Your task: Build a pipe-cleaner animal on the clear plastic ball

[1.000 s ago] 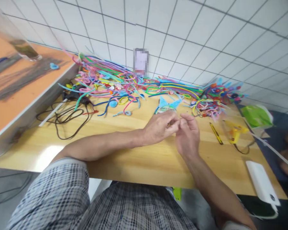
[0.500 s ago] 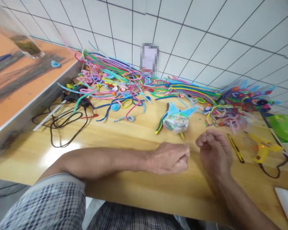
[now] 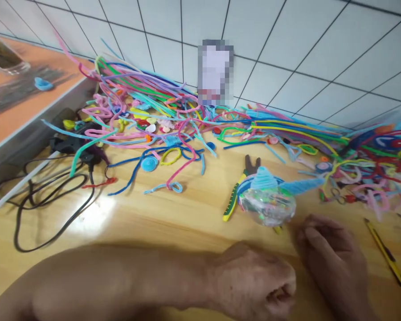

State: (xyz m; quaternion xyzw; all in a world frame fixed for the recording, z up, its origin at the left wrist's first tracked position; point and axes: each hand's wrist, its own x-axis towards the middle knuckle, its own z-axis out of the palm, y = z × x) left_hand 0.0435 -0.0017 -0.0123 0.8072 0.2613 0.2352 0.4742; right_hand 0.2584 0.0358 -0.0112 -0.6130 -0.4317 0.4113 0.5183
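My left hand (image 3: 254,281) is closed in a loose fist over the front of the wooden table, and nothing shows between its fingers. To its right, my right hand (image 3: 334,263) has its fingers curled in, thumb against them, also with no thing visible. Just beyond both hands sits a clear, shiny rounded piece (image 3: 269,207) with coloured bits showing through and two light-blue pipe-cleaner ears (image 3: 263,178) on top. Pliers with green and yellow handles (image 3: 232,200) lie partly hidden behind it. A yellow utility knife (image 3: 386,252) lies right of my right hand.
Many coloured pipe cleaners (image 3: 147,93) are heaped along the tiled wall, where a blurred phone (image 3: 215,71) leans. A power strip (image 3: 73,145) with a looped black cable (image 3: 18,227) lies left. An orange surface (image 3: 53,96) holds a glass (image 3: 3,58).
The view has moved closer to the table, so things appear larger and the glue gun at the right has almost left the picture. Both hands stay curled beside each other.
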